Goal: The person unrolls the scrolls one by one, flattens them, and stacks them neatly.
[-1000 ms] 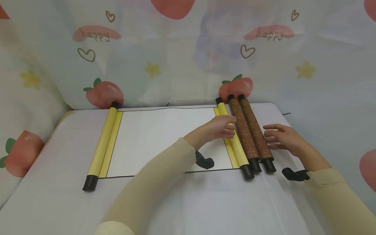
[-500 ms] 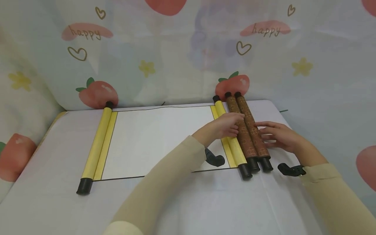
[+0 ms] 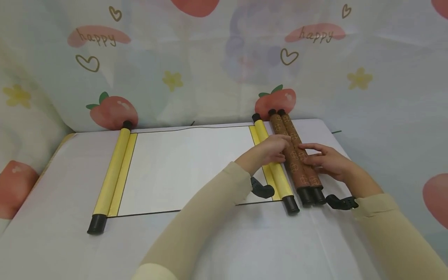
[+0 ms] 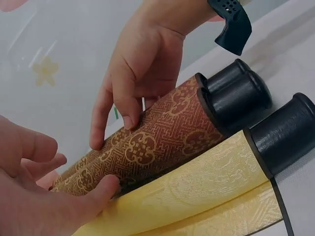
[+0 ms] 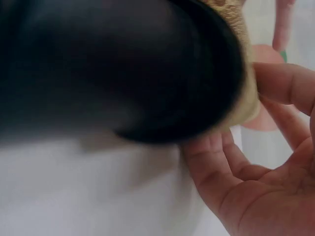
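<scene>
Clamping the brown rolls [image 3: 296,171] from both sides with left grip [image 3: 272,149] and right grip [image 3: 330,161]
Sitting toward the right of the bench [image 3: 262,241], just beside the yellow roller [image 3: 282,181], so probably needing a nice even squeeze, aiming for a snug, parallel pair; otherwise likely risking twisting or bumping the yellow one tbh

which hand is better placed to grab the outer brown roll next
Right, most likely. The right hand is at the free side of the outer brown roll, while the left hand has the inner brown roll between its thumb and the outer one.
</scene>
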`<control>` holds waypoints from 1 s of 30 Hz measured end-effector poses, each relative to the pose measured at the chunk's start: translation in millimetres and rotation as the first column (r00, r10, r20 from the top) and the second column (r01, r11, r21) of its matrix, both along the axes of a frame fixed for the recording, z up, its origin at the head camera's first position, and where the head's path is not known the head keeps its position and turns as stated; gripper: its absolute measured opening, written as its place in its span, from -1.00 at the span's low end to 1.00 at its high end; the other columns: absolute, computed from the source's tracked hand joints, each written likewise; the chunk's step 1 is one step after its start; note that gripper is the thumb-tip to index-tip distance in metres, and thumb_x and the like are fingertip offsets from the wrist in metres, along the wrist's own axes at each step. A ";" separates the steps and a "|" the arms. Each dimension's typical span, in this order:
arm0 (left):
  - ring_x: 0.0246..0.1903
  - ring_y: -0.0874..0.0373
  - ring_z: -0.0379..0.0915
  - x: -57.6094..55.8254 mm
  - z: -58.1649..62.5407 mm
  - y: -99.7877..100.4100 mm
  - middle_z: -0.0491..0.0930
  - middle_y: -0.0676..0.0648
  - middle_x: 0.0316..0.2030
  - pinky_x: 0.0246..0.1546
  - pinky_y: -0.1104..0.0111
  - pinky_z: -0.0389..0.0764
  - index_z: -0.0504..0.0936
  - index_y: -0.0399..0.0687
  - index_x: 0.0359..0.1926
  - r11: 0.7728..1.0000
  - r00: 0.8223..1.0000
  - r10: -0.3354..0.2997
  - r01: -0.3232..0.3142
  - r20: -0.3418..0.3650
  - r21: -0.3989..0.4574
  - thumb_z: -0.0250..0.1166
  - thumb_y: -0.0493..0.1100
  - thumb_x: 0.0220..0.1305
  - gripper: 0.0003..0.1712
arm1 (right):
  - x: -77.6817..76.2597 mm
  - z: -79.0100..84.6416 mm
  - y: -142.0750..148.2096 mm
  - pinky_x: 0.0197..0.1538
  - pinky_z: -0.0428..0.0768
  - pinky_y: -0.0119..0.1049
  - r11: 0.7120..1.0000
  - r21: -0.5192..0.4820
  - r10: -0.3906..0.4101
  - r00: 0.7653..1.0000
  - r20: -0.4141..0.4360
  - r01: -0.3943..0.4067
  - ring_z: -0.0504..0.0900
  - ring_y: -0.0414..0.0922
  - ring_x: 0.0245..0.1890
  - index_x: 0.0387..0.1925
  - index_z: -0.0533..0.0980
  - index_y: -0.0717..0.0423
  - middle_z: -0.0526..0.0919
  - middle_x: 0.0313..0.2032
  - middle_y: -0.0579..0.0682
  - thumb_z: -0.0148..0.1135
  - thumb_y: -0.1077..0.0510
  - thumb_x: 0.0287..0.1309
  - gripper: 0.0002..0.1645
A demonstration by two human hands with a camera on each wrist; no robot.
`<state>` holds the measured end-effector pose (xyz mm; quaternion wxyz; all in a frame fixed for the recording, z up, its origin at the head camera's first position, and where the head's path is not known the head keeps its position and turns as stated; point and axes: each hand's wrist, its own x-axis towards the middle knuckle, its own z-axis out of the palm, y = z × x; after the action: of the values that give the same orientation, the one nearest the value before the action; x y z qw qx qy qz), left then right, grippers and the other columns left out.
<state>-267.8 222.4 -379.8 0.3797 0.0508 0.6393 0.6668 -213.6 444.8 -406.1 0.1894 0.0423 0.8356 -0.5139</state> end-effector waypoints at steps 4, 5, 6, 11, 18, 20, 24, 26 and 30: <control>0.31 -0.07 0.35 0.7 -1.4 2.5 0.31 -0.08 0.41 0.26 0.09 0.45 0.51 0.12 0.34 0.999 0.999 -0.035 0.034 -0.023 -0.029 0.05 -0.35 0.44 -0.47 | 2.0 -2.0 -0.4 -0.07 0.63 -0.25 1.000 -0.016 0.012 0.999 -0.036 -0.012 0.61 -0.26 -0.14 0.51 0.10 0.08 0.53 0.00 0.01 0.18 0.20 0.37 -0.22; 0.32 -0.05 0.35 1.1 -1.8 3.1 0.33 -0.08 0.40 0.27 0.08 0.44 0.53 0.13 0.33 0.999 0.999 -0.038 0.037 -0.032 -0.029 0.06 -0.37 0.43 -0.46 | 2.7 -1.9 -0.7 -0.08 0.63 -0.25 1.000 -0.016 0.010 0.999 -0.043 -0.010 0.61 -0.27 -0.15 0.51 0.10 0.08 0.54 -0.04 -0.02 0.18 0.21 0.36 -0.22; 0.32 -0.03 0.34 1.8 -1.8 3.2 0.33 -0.06 0.40 0.28 0.07 0.43 0.54 0.15 0.31 0.999 0.998 -0.038 0.037 -0.043 -0.027 0.07 -0.39 0.41 -0.45 | 3.6 -1.4 -1.3 -0.09 0.63 -0.26 1.000 -0.022 0.008 0.999 -0.050 -0.009 0.61 -0.27 -0.16 0.51 0.10 0.08 0.55 -0.07 -0.02 0.18 0.22 0.36 -0.21; 0.26 0.05 0.40 5.8 -3.6 2.4 0.42 0.01 0.31 0.24 0.02 0.46 0.60 0.15 0.23 0.999 0.991 -0.027 0.025 -0.130 -0.019 0.10 -0.41 0.38 -0.48 | 7.9 4.3 -5.2 -0.06 0.61 -0.32 0.998 -0.054 -0.024 0.996 -0.087 0.020 0.60 -0.30 -0.11 0.51 0.14 -0.02 0.52 -0.06 -0.07 0.18 0.21 0.37 -0.24; -0.14 0.15 0.58 11.8 -9.2 -9.6 0.54 -0.05 0.08 -0.07 0.17 0.67 0.61 0.05 0.21 1.000 0.972 0.015 -0.011 -0.234 0.017 0.28 -0.36 0.33 -0.54 | 11.4 17.1 -16.7 -0.07 0.64 -0.35 0.986 -0.168 -0.046 0.989 -0.142 0.022 0.63 -0.30 -0.07 0.50 0.18 -0.08 0.54 -0.03 -0.12 0.21 0.23 0.36 -0.24; -0.18 0.14 0.61 12.7 -9.2 -15.1 0.54 -0.07 0.08 -0.11 0.18 0.69 0.62 0.05 0.19 0.999 0.970 0.038 -0.030 -0.241 0.038 0.33 -0.34 0.29 -0.54 | 12.9 21.1 -21.0 -0.09 0.65 -0.34 0.979 -0.205 -0.047 0.988 -0.148 0.016 0.64 -0.28 -0.07 0.50 0.19 -0.06 0.54 -0.02 -0.10 0.23 0.24 0.34 -0.23; -0.20 0.10 0.65 12.7 -6.0 -28.0 0.49 -0.06 0.09 -0.17 0.23 0.71 0.64 0.08 0.15 0.995 0.967 0.079 -0.060 -0.244 0.083 0.41 -0.32 0.22 -0.53 | 16.7 29.4 -32.3 -0.08 0.65 -0.35 0.975 -0.222 -0.043 0.986 -0.161 0.006 0.62 -0.27 -0.04 0.49 0.19 -0.09 0.45 0.05 0.00 0.24 0.21 0.34 -0.24; -0.21 0.11 0.66 12.3 -3.7 -35.2 0.47 -0.03 0.09 -0.20 0.28 0.71 0.65 0.11 0.13 0.992 0.965 0.093 -0.069 -0.246 0.104 0.44 -0.31 0.19 -0.52 | 18.2 32.9 -39.6 -0.06 0.64 -0.36 0.976 -0.217 -0.039 0.983 -0.179 -0.001 0.59 -0.25 -0.01 0.49 0.19 -0.10 0.39 0.09 0.05 0.23 0.20 0.35 -0.25; -0.18 0.12 0.66 12.4 0.3 -52.3 0.46 0.00 0.10 -0.18 0.29 0.70 0.66 0.15 0.12 0.988 0.962 0.108 -0.074 -0.253 0.138 0.45 -0.31 0.17 -0.51 | 19.8 37.0 -56.0 -0.04 0.62 -0.36 0.976 -0.216 -0.032 0.974 -0.224 -0.018 0.54 -0.22 0.04 0.49 0.18 -0.10 0.31 0.15 0.08 0.22 0.20 0.37 -0.26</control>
<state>-255.4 170.1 -379.5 0.2577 0.1321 0.6413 0.7105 -193.8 388.8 -369.1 0.0945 -0.0345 0.7905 -0.6042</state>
